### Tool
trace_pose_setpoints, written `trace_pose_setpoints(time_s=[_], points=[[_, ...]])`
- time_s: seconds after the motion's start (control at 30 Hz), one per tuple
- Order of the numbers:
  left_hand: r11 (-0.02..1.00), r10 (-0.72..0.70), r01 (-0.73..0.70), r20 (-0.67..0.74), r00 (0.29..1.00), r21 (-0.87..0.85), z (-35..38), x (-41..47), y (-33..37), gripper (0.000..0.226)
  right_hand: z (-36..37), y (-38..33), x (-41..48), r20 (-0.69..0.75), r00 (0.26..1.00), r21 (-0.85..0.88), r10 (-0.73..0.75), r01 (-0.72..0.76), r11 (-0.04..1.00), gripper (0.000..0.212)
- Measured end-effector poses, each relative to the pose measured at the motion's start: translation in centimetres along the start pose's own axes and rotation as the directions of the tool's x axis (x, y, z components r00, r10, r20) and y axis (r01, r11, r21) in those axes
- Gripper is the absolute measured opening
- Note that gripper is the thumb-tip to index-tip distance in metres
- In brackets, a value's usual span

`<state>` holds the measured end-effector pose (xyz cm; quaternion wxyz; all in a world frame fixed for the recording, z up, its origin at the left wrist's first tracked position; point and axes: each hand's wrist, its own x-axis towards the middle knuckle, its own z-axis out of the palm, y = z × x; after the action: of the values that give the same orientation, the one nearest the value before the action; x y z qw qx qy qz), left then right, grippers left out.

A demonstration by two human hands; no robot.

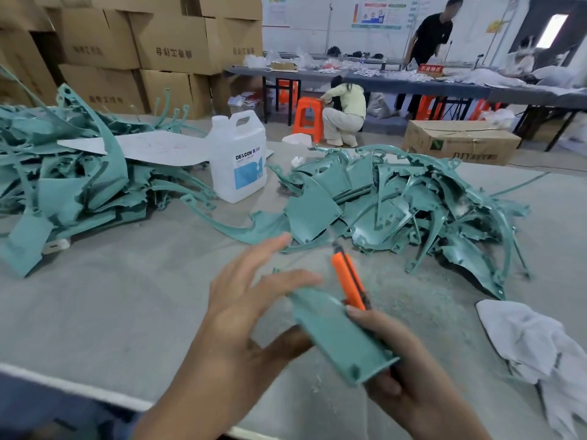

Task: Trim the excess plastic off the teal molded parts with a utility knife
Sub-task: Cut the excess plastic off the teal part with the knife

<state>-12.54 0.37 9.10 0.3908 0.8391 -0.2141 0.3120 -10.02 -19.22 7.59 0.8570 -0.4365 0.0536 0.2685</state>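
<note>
A teal molded part (336, 336) is held low in the middle, above the grey table (111, 296). My left hand (251, 315) holds it, thumb under the part and a finger over its top end, other fingers spread straight. My right hand (400, 360) grips an orange utility knife (349, 281) and also steadies the part's right edge; the knife points up and away, its tip near the right heap. Loose teal shavings lie on the table under the hands.
One heap of teal parts (406, 204) lies to the right, another (63, 179) on the left. A white jug (238, 157) stands between them. A white cloth (540, 350) lies at the right. Cardboard boxes (143, 49) stand behind; two people (346, 112) are by a far table.
</note>
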Motion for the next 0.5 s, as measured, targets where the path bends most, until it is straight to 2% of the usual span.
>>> trace_pose_setpoints(time_s=[0.07,0.13,0.2,0.27,0.37,0.5], points=[[0.998,0.063,-0.062,0.062,0.996,-0.021,-0.1,1.3,0.6,0.025,0.1,1.3,0.2,0.023,0.999,-0.004,0.024,-0.024,1.000,0.037],[0.997,0.071,-0.071,0.149,0.986,-0.010,-0.3,2.2,0.2,0.016,-0.8,2.0,0.9,-0.143,0.990,-0.071,-0.016,0.005,0.997,0.035],[1.000,0.006,-0.009,0.199,0.980,0.011,-0.7,2.7,-1.6,0.012,-2.7,2.3,1.3,-0.330,0.940,-0.179,-0.089,0.030,0.983,0.035],[0.995,-0.093,0.085,0.224,0.970,0.045,-0.4,3.0,-4.3,0.015,-4.8,2.6,1.1,-0.393,0.898,-0.362,-0.200,0.049,0.931,0.037],[0.974,-0.220,0.197,0.277,0.935,0.109,1.9,2.8,-8.4,0.013,-6.7,3.4,0.0,-0.315,0.874,-0.685,-0.371,0.062,0.726,0.022],[0.957,-0.272,0.235,0.252,0.929,0.168,5.2,1.3,-11.9,0.013,-8.0,4.4,-0.1,-0.244,0.860,-0.906,-0.448,-0.037,0.422,0.014]])
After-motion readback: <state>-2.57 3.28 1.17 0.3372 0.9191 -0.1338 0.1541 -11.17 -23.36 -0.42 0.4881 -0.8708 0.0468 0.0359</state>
